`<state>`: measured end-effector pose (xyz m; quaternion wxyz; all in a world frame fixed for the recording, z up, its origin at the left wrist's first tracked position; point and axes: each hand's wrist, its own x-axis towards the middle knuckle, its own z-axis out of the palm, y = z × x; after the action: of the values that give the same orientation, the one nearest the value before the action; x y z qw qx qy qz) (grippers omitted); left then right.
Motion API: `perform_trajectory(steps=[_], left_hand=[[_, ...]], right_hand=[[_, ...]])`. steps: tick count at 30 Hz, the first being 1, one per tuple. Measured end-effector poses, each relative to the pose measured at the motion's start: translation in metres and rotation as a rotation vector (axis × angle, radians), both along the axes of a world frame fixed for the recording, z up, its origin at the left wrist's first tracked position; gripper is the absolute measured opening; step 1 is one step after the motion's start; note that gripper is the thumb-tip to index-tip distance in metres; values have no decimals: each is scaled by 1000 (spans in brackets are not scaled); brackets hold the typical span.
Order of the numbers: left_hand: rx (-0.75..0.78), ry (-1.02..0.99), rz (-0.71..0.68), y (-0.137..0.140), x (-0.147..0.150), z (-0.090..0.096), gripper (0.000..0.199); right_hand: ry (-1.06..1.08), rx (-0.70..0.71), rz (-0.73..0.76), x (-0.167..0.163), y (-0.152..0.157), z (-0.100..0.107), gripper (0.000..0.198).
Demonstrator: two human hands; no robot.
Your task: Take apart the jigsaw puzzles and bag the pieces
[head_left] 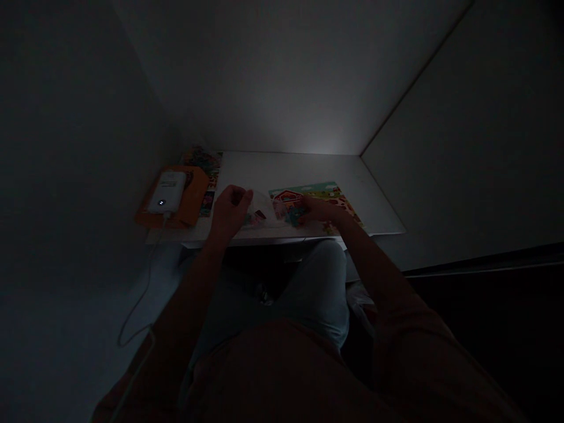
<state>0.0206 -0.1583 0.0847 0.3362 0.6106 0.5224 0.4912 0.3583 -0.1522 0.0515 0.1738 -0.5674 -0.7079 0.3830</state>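
The scene is dim. My left hand (231,208) is closed in a pinch on the edge of a clear plastic bag (275,221), which lies on the white desk. Small pink and dark pieces (259,215) show through the bag. At the bag's right end, my right hand (321,210) has its fingers closed at some teal puzzle pieces (292,216). Its fingertips are partly hidden in the dark. Under and behind the right hand lies a colourful picture board (328,189) with a farm-like scene. A few yellowish pieces (328,227) sit near the desk's front edge.
On the left, a white power bank (167,192) rests on an orange box (194,197), its cable (148,270) hanging off the desk. Another colourful printed sheet (214,165) lies behind the box. Walls bound the white desk (282,166) at the back and sides.
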Motion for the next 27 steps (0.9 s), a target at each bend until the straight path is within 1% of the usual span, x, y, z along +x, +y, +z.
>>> perform_trajectory(steps=[2,4,6,8,9,11,13,15,17,19,20,22,24,26,27], left_hand=[[-2,2,-3,1,0,1,29],[-4,2,-11,1,0,1,29],[-3,-2,-19,3,0,1,28],[6,-20,-32,5,0,1,29],[14,-35,-42,7,0,0,30],[26,-61,-52,10,0,0,31],[18,-71,-46,13,-2,-1,32],[0,-66,-30,16,-4,-2,32],[-18,-66,-18,19,-7,-4,32],[-30,-75,-5,22,-10,-7,34],[-36,-84,0,23,-11,-7,35],[-49,-99,5,24,-11,-9,37],[-70,-110,-6,24,-9,-9,38],[-86,-116,-34,24,-7,-8,38],[-88,-112,-47,24,-7,-7,37]], right_hand=[[25,42,-94,7,-4,4,52],[29,136,-220,11,-10,13,41],[106,249,-277,7,-16,26,40],[233,313,-229,-11,-21,40,45],[281,316,-180,-24,-23,46,47],[278,329,-80,-51,-22,53,51],[220,421,-22,-71,-20,53,48],[165,516,-14,-77,-19,46,35],[119,570,-31,-71,-23,32,24],[87,582,-15,-63,-34,15,21],[85,565,1,-61,-41,7,21],[107,475,36,-62,-54,-9,23],[135,330,39,-70,-63,-22,28],[133,214,-16,-79,-65,-29,31],[117,181,-52,-84,-64,-30,29]])
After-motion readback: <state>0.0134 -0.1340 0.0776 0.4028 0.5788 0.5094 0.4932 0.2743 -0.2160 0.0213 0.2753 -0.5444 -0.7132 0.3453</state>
